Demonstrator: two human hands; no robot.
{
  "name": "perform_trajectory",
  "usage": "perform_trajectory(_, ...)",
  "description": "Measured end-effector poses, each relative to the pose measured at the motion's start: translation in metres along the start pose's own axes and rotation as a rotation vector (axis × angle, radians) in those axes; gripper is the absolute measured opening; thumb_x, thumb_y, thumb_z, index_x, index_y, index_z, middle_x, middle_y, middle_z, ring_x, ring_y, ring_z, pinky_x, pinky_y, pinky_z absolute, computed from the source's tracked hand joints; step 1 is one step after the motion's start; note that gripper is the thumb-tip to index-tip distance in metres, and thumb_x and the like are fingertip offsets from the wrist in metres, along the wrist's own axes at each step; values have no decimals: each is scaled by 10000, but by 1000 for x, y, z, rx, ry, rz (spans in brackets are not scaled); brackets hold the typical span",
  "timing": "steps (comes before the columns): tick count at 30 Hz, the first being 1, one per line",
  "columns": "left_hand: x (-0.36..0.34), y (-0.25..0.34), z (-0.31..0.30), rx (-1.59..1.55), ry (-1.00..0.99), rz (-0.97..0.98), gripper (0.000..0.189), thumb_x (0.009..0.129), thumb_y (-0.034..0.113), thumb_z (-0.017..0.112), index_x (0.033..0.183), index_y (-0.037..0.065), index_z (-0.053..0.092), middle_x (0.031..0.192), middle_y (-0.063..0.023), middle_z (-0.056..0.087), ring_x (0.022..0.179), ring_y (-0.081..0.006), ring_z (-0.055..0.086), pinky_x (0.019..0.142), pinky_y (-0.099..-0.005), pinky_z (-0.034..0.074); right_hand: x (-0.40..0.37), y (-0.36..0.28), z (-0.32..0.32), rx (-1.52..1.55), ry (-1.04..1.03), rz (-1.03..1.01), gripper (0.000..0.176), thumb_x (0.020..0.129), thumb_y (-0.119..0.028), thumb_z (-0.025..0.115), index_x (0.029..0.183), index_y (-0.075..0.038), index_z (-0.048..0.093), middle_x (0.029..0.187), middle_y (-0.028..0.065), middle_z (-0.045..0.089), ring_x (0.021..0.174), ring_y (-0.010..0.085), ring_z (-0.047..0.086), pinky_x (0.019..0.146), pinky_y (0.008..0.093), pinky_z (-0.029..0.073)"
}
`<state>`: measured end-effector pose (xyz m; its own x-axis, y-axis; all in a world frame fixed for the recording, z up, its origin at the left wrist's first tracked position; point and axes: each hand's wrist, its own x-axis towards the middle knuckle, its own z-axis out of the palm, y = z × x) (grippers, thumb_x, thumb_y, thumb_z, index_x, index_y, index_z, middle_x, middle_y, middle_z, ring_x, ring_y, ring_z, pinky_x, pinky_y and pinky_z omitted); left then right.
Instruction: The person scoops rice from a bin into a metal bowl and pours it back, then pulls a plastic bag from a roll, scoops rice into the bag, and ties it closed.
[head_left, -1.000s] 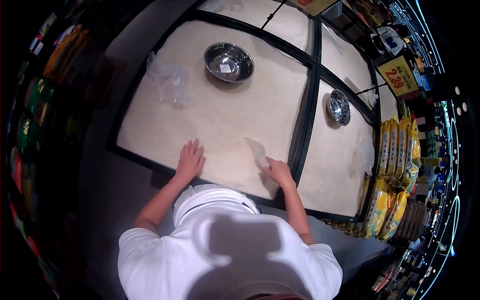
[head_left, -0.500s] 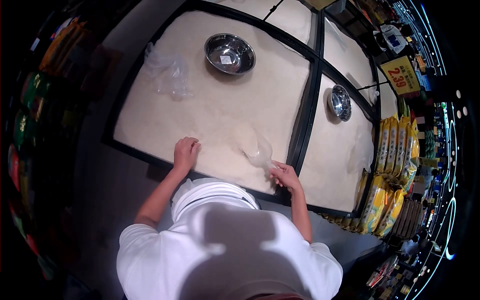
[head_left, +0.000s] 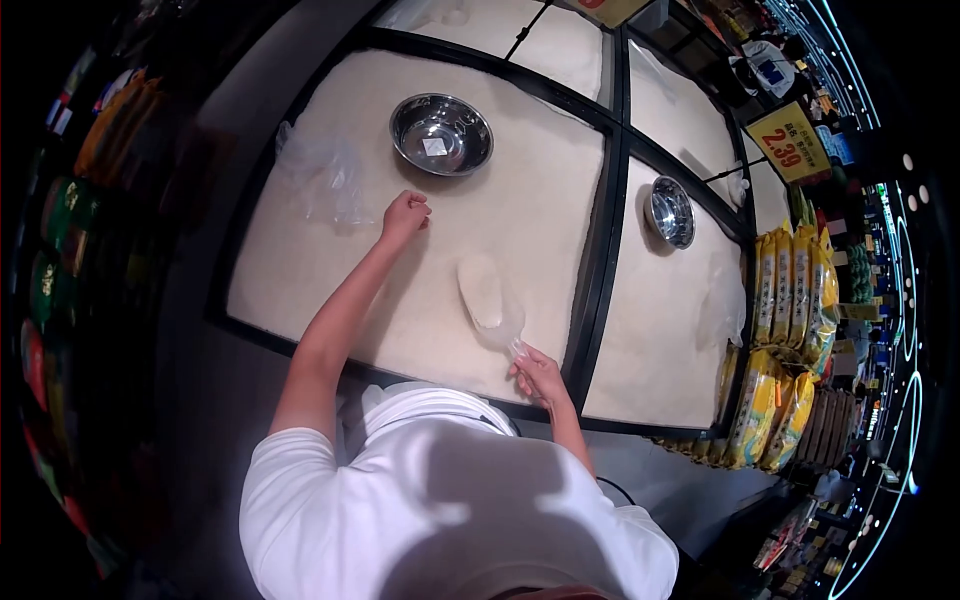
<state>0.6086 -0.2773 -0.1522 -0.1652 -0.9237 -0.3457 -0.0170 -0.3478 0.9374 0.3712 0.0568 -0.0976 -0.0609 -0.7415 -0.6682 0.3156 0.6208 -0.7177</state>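
Note:
My right hand (head_left: pixel 538 377) grips the handle of a clear plastic scoop (head_left: pixel 509 322) near the front edge of a wide bin. White grains that look like rice (head_left: pixel 478 283) fill the scoop's bowl, which points away from me. My left hand (head_left: pixel 407 215) is over the bin, just below a shiny metal bowl (head_left: pixel 442 135) and apart from it. Its fingers are curled in, and I see nothing in them. The bowl rests tilted on the pale grains (head_left: pixel 540 190), with a small white label inside. A crumpled clear plastic bag (head_left: pixel 325 180) lies to the left.
Black bin rims (head_left: pixel 600 260) divide the grain display. A second metal bowl (head_left: pixel 670 213) sits in the right bin, near another plastic bag (head_left: pixel 722 300). A yellow price sign (head_left: pixel 788 143) stands beyond. Yellow packages (head_left: pixel 785 290) are stacked at the right.
My left hand has moved forward from the bin's front edge towards the metal bowl. The scoop has shifted slightly left in my right hand, and its load of grains shows more clearly.

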Motion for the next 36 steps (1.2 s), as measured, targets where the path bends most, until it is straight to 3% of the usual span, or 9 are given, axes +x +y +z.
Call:
perform_trajectory(7,31,52,22,-335,82,-242,707,874,375,659,1306,6,238,1019,-197,589,694,-222,651,558,-330,577,-7,-6,6,36,15,-47,502,933,-111,602,1397,-2,444,782,74,648,497,64,514,411,184,398)
perform_trajectory(10,61,44,19,-311,130,-225,678,886,364,656,1292,-8,262,1034,-191,583,702,-236,659,558,-350,594,-7,-15,9,69,8,-73,504,931,-108,603,1395,6,443,789,78,648,498,64,515,413,181,398)
perform_trajectory(12,79,37,16,-316,77,-150,534,942,224,547,1339,23,250,1120,-211,563,693,-243,671,534,-339,606,-8,-23,12,82,12,-91,509,928,-106,607,1393,14,440,793,82,648,498,65,514,413,179,397)
perform_trajectory(16,54,48,13,-222,39,-11,494,945,107,441,1394,75,238,1145,-215,568,708,-255,687,542,-331,619,-16,-53,20,82,30,-157,508,925,-117,610,1385,22,446,791,83,646,492,63,509,410,175,389)
perform_trajectory(22,-42,43,10,-118,-96,-23,466,944,59,400,1398,88,297,1152,-149,563,813,-214,676,576,-314,613,-28,-98,34,32,75,-255,500,925,-142,614,1376,15,465,770,70,635,475,56,508,398,161,377)
perform_trajectory(27,-93,24,9,-27,-175,-55,539,915,64,419,1433,99,273,1066,-172,606,724,-219,690,578,-308,624,-29,-124,57,-316,151,-259,530,900,-138,635,1387,-8,471,797,24,661,551,44,530,457,198,412)
perform_trajectory(30,-110,13,10,-76,-190,-73,544,921,67,423,1441,116,273,1031,-166,617,716,-214,690,582,-312,625,-11,-105,61,-628,282,-470,513,881,-151,654,1372,-90,520,790,42,674,563,91,570,519,236,465)
perform_trajectory(33,-121,12,10,-95,-189,-108,558,910,58,409,1446,70,253,1127,-189,575,734,-220,687,584,-304,620,-18,-109,66,-1082,394,-600,503,857,-169,680,1345,-176,559,808,76,678,587,146,597,579,269,495)
perform_trajectory(36,-133,16,9,-103,-176,-112,560,901,51,399,1440,32,247,1197,-203,531,755,-241,684,583,-300,617,-20,-104,67,-1198,447,-720,501,843,-180,693,1328,-216,574,843,106,670,589,182,593,586,282,499)
